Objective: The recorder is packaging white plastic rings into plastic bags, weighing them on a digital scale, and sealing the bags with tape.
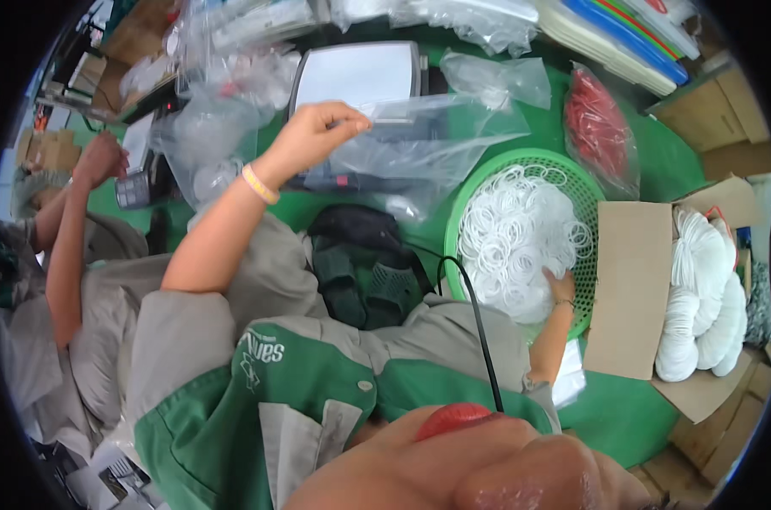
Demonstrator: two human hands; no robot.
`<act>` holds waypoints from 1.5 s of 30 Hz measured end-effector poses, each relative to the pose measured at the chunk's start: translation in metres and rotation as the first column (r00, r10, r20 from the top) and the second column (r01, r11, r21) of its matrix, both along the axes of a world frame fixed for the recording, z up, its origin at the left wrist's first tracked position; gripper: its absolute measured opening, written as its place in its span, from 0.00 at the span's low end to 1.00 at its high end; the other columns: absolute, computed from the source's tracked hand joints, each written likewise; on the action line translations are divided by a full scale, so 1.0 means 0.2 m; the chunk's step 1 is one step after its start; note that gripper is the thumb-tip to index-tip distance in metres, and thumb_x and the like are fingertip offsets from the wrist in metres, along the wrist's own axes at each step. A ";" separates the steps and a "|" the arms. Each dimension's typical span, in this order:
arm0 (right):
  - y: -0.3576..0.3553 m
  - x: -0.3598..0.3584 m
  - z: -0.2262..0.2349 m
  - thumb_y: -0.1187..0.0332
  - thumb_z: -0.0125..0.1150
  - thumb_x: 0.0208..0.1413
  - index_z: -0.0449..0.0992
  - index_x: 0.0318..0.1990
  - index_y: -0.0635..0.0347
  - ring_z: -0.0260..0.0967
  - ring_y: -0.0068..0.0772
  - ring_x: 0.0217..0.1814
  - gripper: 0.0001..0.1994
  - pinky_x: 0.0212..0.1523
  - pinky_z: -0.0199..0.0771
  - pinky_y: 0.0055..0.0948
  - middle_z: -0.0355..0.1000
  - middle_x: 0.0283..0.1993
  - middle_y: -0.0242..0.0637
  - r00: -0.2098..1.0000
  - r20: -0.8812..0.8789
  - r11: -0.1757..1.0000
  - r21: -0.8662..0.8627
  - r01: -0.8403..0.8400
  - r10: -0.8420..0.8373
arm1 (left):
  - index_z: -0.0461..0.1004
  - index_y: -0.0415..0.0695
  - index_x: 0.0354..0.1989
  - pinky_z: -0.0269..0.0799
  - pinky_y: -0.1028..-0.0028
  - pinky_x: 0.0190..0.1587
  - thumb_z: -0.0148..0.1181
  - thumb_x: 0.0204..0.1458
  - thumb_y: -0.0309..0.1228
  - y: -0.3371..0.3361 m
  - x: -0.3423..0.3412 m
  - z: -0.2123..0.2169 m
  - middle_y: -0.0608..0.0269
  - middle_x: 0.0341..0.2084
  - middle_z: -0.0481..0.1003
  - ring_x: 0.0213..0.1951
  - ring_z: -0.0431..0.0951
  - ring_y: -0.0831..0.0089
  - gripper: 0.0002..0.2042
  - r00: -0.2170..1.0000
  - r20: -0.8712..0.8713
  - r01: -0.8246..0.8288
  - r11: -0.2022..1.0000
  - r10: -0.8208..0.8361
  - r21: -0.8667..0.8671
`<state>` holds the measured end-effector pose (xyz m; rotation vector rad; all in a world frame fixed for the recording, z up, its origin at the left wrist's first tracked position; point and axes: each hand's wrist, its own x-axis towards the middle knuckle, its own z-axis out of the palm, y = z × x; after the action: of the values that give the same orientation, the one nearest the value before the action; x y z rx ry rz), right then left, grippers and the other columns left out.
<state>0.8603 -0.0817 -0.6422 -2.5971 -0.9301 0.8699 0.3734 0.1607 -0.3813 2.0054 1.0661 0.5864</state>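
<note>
My left hand [321, 132], with a yellowish band at its wrist, is closed in a pinch on the edge of a clear plastic bag [466, 123]. The bag stretches out to the right over what looks like a weighing scale with a pale flat plate [355, 75]. My right hand [560, 287] reaches into a round green basket [456, 223] full of thin white rings [517, 229]. Its fingers are partly sunk among the rings, so their grip is hidden.
A bag of red items [602, 127] lies beyond the basket. To the right, an open carton [628, 289] holds bundled white cord-like coils [700, 289]. More clear bags [207, 136] lie left of the scale. At far left, a co-worker's hand [100, 160] is near a dark device [143, 183].
</note>
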 end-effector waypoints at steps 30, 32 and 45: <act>-0.03 -0.70 0.15 0.64 0.59 0.36 0.55 0.57 0.59 0.65 0.53 0.48 0.35 0.48 0.65 0.41 0.67 0.44 0.57 0.951 -0.076 0.930 -0.201 -0.307 0.298 | 0.62 0.50 0.55 0.57 0.84 0.30 0.44 0.42 0.17 -0.17 -0.01 0.16 0.65 0.50 0.63 0.34 0.62 0.83 0.28 0.990 -0.015 0.139 0.975 -0.138 0.172; -0.13 -0.52 0.07 0.66 0.55 0.39 0.59 0.54 0.53 0.66 0.55 0.44 0.29 0.45 0.66 0.43 0.69 0.40 0.54 0.962 0.084 0.958 -0.147 -0.247 0.260 | 0.63 0.50 0.55 0.56 0.86 0.27 0.44 0.43 0.17 -0.13 0.09 0.18 0.68 0.49 0.65 0.27 0.59 0.86 0.27 0.974 -0.014 0.228 0.969 -0.227 0.092; -0.18 -0.34 0.57 0.71 0.59 0.35 0.69 0.46 0.60 0.69 0.37 0.40 0.23 0.44 0.66 0.28 0.72 0.39 0.42 0.996 -0.017 0.841 0.536 0.080 -0.084 | 0.64 0.51 0.54 0.55 0.83 0.21 0.47 0.38 0.17 -0.15 0.20 0.17 0.74 0.43 0.72 0.17 0.51 0.85 0.28 0.986 -0.052 0.165 0.973 -0.159 0.160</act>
<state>0.7932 -0.1177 -0.5290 -2.1323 -0.8983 0.4814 0.4133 0.1306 -0.3469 2.2309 0.8902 0.5659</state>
